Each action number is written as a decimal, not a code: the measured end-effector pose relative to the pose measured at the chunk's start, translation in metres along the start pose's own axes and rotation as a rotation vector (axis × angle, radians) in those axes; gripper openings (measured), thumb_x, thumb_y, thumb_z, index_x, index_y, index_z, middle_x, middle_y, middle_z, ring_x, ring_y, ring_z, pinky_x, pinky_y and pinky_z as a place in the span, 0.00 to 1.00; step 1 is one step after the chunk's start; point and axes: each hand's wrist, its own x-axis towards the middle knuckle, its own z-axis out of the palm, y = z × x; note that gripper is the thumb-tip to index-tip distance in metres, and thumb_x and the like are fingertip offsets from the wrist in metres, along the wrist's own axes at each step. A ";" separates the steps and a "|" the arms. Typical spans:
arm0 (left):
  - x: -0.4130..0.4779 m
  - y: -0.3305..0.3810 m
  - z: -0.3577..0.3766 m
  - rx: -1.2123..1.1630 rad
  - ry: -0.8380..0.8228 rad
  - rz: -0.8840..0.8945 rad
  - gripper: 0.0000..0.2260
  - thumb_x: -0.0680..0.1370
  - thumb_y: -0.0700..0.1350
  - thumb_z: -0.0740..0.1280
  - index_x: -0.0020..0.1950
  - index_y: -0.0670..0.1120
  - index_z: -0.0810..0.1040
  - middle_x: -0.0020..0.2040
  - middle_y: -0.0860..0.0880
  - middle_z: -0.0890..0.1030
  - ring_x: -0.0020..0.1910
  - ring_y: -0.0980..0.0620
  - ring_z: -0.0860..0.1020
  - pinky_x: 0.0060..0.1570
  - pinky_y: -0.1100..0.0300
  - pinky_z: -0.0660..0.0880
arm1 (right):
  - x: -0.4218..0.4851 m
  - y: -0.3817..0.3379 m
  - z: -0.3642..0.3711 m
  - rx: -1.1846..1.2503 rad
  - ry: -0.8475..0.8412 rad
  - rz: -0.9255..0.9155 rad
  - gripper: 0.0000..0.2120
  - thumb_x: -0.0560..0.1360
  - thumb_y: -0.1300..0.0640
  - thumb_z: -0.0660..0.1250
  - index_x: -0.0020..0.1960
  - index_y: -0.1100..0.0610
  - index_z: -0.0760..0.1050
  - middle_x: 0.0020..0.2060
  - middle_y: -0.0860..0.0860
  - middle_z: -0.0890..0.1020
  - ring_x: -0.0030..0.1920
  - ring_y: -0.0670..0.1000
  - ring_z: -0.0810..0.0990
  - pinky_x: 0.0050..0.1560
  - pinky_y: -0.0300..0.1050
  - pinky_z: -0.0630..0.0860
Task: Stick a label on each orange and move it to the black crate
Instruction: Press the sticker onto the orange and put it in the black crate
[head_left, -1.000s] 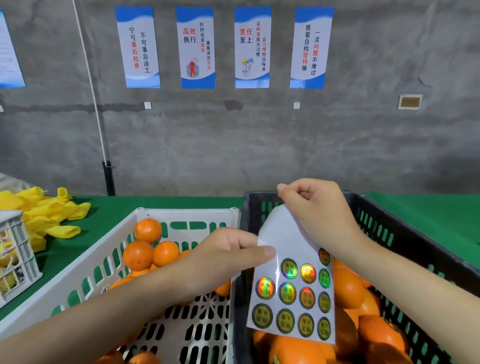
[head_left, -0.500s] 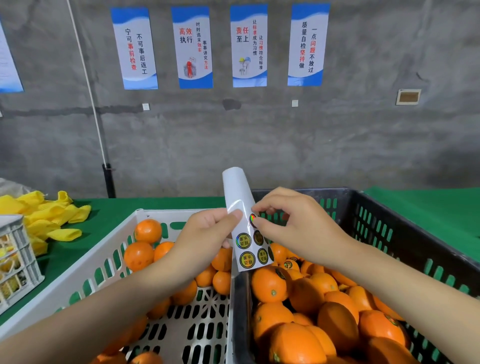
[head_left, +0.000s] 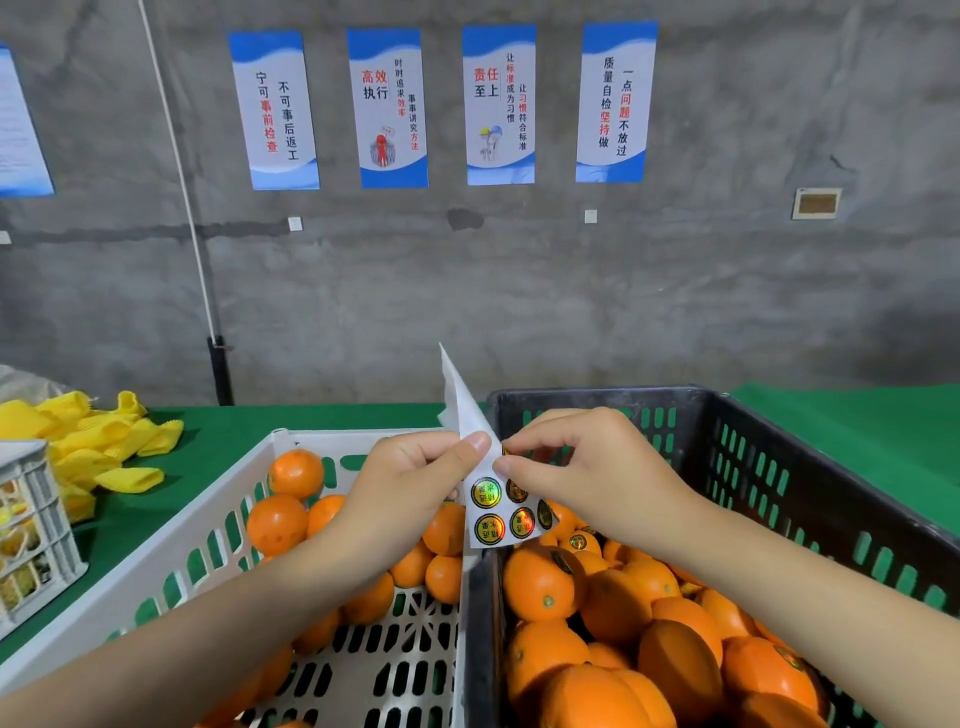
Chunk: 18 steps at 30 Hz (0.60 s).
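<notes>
At frame centre, left hand (head_left: 410, 483) pinches label sheet (head_left: 491, 512); right hand (head_left: 587, 467) pinches a sticker on it, above black crate (head_left: 779, 467).

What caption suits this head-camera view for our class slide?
Left hand holds the sticker sheet while the right hand pinches at it above white crate and black crate of oranges.

Green table (head_left: 234, 431) bears a white crate (head_left: 322, 439), black crate (head_left: 675, 410), yellow nets (head_left: 93, 436) and grey basket (head_left: 36, 519).
</notes>
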 end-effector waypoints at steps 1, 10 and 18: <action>-0.001 0.000 0.001 0.003 -0.013 0.008 0.13 0.75 0.54 0.66 0.45 0.48 0.87 0.43 0.47 0.87 0.41 0.56 0.85 0.39 0.69 0.77 | 0.000 0.000 0.000 -0.002 -0.002 0.002 0.07 0.75 0.52 0.72 0.51 0.49 0.86 0.41 0.44 0.83 0.43 0.43 0.81 0.45 0.47 0.80; 0.001 -0.006 -0.001 0.083 -0.031 0.030 0.12 0.79 0.50 0.65 0.48 0.47 0.87 0.43 0.49 0.87 0.43 0.56 0.83 0.43 0.68 0.77 | -0.001 0.003 0.002 0.047 -0.064 0.042 0.10 0.77 0.57 0.66 0.45 0.50 0.86 0.41 0.46 0.86 0.43 0.48 0.83 0.45 0.50 0.81; 0.007 -0.008 -0.004 -0.019 -0.055 -0.110 0.10 0.82 0.45 0.64 0.54 0.47 0.85 0.50 0.49 0.87 0.52 0.52 0.84 0.54 0.61 0.79 | 0.006 0.007 -0.005 -0.073 0.206 0.024 0.10 0.80 0.55 0.62 0.42 0.52 0.79 0.36 0.46 0.80 0.37 0.43 0.76 0.37 0.42 0.72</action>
